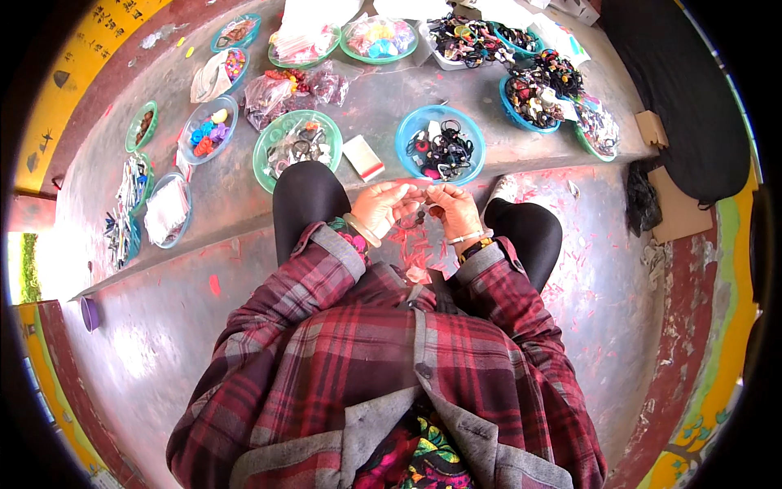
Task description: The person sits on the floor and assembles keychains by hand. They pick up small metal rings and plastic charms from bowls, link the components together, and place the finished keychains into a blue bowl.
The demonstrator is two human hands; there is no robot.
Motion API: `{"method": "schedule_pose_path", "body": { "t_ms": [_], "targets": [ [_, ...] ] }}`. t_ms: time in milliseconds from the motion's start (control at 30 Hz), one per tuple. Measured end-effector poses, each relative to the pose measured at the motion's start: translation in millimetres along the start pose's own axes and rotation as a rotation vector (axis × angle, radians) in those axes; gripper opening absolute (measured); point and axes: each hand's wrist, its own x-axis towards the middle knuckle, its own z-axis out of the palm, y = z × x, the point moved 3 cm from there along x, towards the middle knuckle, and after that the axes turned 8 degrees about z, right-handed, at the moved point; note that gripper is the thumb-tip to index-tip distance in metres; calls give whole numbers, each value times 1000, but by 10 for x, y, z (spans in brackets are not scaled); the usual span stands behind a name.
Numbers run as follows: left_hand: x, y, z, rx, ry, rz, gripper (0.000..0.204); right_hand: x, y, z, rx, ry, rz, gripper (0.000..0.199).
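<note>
Between my knees, my left hand [379, 210] and my right hand [456, 212] meet with fingertips pinched close together. A small reddish piece [418, 183] shows at the fingertips, too small to name. Small dark beads or knots [421, 217] hang just below, between the hands. Nearest beyond them is a blue basket [406, 169] of black hair ties [446, 151]. A green basket [261, 167] with pale and dark hair ties stands beyond my left knee. Between these two baskets lies a white card box [361, 155] with a red edge.
More baskets line the step: blue ones with colourful pieces [213, 138] and white packets [169, 210], green ones farther back. Dark hair ties [472, 41] are heaped at the far right. A black plastic bag [642, 196] and cardboard [683, 208] lie right. Red scraps [214, 284] litter the floor.
</note>
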Motion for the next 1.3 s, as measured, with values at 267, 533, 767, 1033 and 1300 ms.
{"method": "schedule_pose_path", "body": {
  "t_ms": [267, 533, 767, 1033, 1300],
  "targets": [
    [43, -74, -45, 16, 19, 26, 23, 90, 74, -110, -50, 54, 17, 10],
    [60, -181, -68, 191, 81, 91, 24, 118, 9, -196, -600, 416, -412, 5],
    [84, -277, -141, 546, -43, 194, 24, -196, -173, 264, -1172, 357, -984, 10],
    [59, -301, -140, 998, -116, 282, 23, -211, -90, 281, -1390, 345, -912, 9],
    [-20, -213, 38, 1371, -193, 333, 15, -212, -15, 277, -1602, 268, -930, 7]
  ]
}}
